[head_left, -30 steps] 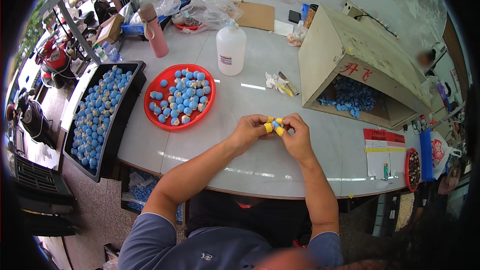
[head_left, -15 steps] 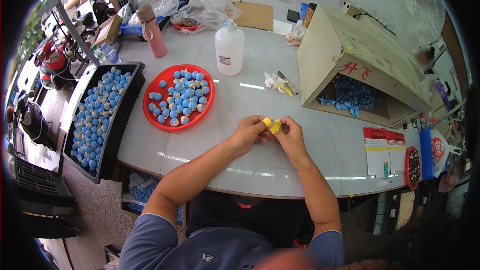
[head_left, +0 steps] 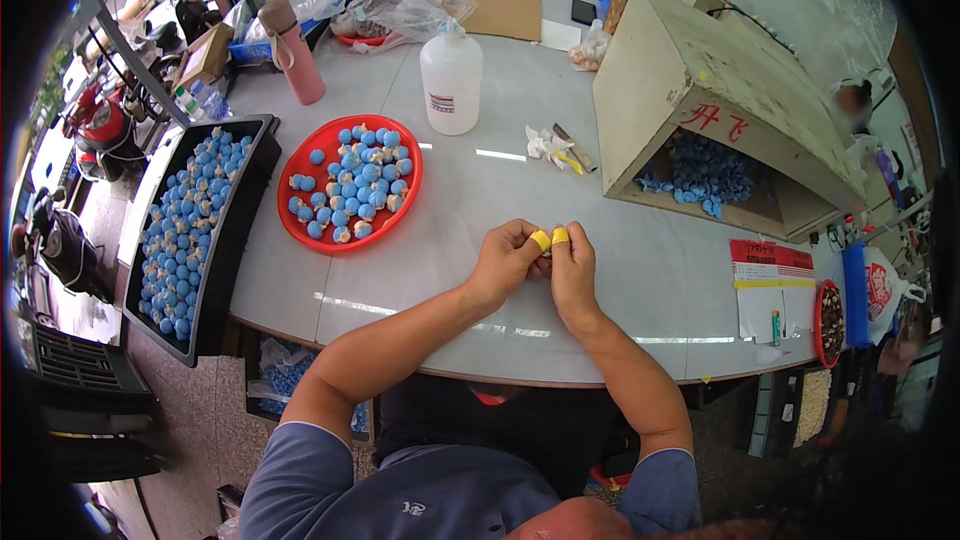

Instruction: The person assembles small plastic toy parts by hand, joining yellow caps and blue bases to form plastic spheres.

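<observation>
My left hand (head_left: 507, 258) and my right hand (head_left: 573, 270) meet above the table, near its front edge. Yellow bands, apparently tape, wrap both thumbs: one yellow band (head_left: 541, 239) on the left, another yellow band (head_left: 560, 236) on the right. Both hands are closed, thumbs side by side and fingers curled beneath. Whatever is pinched between them is too small and covered to name. Left of my hands, a round red tray (head_left: 287, 222) holds many blue balls (head_left: 350, 189) with pale, ragged patches.
A black crate (head_left: 262, 162) of similar balls stands at the left. Behind my hands are a white plastic bottle (head_left: 451, 85) and a pink flask (head_left: 296, 60). At right, a beige box (head_left: 640, 70) holds blue pieces (head_left: 705, 172); a knife (head_left: 575, 148) lies near crumpled tissue (head_left: 546, 145).
My thumbs have drawn together and turned upright, with the hands closer to each other. The whole view has shifted slightly.
</observation>
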Demonstrator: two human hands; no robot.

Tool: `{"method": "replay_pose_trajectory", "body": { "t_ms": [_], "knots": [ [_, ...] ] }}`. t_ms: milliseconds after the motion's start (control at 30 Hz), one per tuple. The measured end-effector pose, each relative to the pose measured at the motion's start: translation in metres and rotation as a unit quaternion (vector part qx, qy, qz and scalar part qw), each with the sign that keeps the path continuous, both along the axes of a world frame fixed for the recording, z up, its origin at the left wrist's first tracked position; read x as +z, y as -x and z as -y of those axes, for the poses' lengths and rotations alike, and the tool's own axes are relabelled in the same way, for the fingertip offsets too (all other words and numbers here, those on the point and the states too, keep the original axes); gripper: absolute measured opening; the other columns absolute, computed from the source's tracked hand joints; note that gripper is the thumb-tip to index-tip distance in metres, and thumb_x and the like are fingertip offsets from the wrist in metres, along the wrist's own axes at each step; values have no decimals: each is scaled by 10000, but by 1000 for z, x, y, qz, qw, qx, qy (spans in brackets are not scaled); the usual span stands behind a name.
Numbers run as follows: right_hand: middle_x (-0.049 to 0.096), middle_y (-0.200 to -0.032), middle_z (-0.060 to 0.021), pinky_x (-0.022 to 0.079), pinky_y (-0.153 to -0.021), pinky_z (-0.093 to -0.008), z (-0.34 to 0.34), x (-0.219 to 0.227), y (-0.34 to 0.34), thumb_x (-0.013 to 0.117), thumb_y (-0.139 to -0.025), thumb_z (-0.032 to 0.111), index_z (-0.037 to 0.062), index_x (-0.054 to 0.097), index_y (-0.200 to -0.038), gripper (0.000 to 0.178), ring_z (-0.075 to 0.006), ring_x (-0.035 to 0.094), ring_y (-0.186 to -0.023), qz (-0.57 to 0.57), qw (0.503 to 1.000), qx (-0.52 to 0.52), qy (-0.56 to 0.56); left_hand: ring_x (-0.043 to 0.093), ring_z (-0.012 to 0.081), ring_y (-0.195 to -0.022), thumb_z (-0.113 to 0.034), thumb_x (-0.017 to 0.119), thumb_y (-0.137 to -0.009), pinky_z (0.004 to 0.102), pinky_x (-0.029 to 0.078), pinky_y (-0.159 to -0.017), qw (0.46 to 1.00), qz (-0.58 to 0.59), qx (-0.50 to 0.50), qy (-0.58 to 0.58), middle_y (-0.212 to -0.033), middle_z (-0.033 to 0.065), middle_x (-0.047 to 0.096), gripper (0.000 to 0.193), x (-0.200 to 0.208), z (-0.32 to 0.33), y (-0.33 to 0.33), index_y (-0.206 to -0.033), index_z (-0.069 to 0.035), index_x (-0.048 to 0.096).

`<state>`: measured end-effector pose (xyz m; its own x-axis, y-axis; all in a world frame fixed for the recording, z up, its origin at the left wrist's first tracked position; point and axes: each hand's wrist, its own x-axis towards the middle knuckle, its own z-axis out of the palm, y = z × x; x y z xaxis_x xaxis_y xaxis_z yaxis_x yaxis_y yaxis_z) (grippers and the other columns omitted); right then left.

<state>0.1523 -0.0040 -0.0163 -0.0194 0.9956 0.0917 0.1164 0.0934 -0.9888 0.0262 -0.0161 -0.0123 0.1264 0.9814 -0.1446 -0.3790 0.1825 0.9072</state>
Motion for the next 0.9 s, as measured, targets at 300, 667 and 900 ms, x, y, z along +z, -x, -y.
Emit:
{"method": "replay_pose_trajectory", "body": {
  "t_ms": [300, 667, 900],
  "knots": [
    [421, -643, -33, 354, -541, -306, 4, 0, 4, 467, -986, 123, 31, 379, -771, 250, -111, 344, -615, 3, 1000, -16, -25, 598, 93, -698, -159, 597, -961, 233, 496, -632, 1000, -9, 22, 1, -810, 54, 645, 169, 0, 4, -2, -946, 9, 608],
    [426, -632, -46, 368, -544, -319, 0, -1, 5, 460, -988, 141, 32, 384, -762, 262, -117, 355, -611, 6, 999, -26, -27, 598, 94, -707, -177, 590, -968, 239, 499, -656, 1000, -15, 14, -9, -827, 51, 646, 183, -1, 0, -2, -974, 6, 606],
    [452, -669, -9, 363, -550, -290, -7, 1, -2, 486, -1009, 198, 27, 447, -778, 291, -88, 368, -632, -55, 998, -20, 3, 641, 120, -776, -183, 590, -973, 238, 514, -673, 1000, -20, 18, -4, -889, 71, 654, 217, 1, -7, 2, -1030, 26, 576]
  ]
}}
